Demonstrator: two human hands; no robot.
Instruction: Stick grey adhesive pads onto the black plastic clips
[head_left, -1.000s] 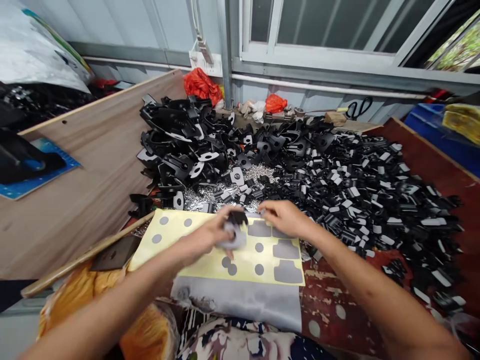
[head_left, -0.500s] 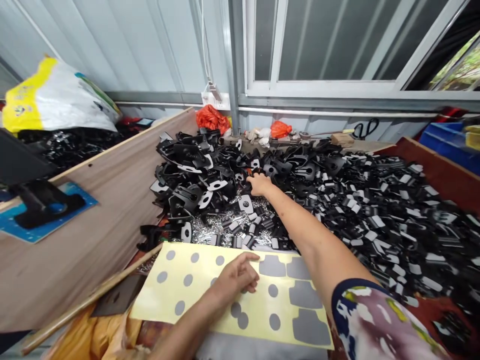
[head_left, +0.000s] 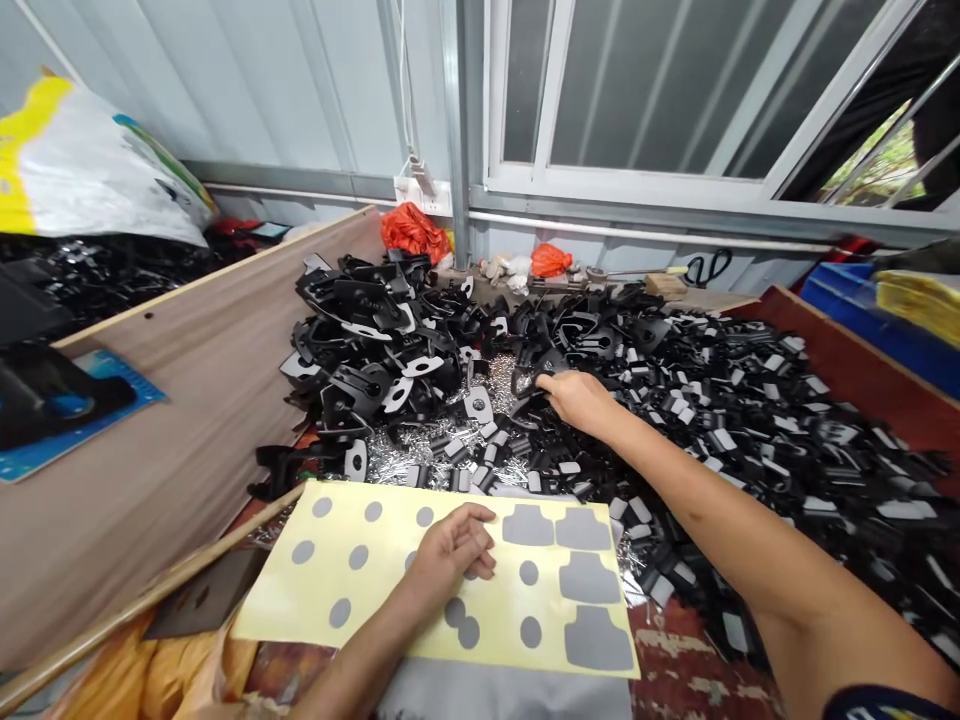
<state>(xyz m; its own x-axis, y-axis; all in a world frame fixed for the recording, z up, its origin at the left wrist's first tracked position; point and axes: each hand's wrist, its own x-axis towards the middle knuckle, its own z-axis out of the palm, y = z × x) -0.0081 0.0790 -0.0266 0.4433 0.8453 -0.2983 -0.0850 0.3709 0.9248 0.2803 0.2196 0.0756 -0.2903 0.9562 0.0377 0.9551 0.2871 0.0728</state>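
My left hand (head_left: 450,548) rests on a pale yellow backing sheet (head_left: 375,570) that carries several grey stickers, round dots and larger tab shapes (head_left: 589,578). Its fingers are curled loosely on the paper and I see nothing in them. My right hand (head_left: 574,397) reaches forward into the big heap of black plastic parts (head_left: 675,400). The fingers close on one black part (head_left: 541,370) at the heap's near side. Small silvery screws (head_left: 420,458) lie between the heap and the sheet.
A wooden board (head_left: 172,400) slopes along the left of the heap and a reddish board (head_left: 862,365) bounds the right. Orange bags (head_left: 411,230) and scissors (head_left: 705,268) lie by the window wall. A blue crate (head_left: 877,305) stands at right; a white-yellow sack (head_left: 90,180) at left.
My right hand left the sheet, reached far into the heap, then drew back a little toward me with a black part. My left hand let go of its piece and settled on the sheet.
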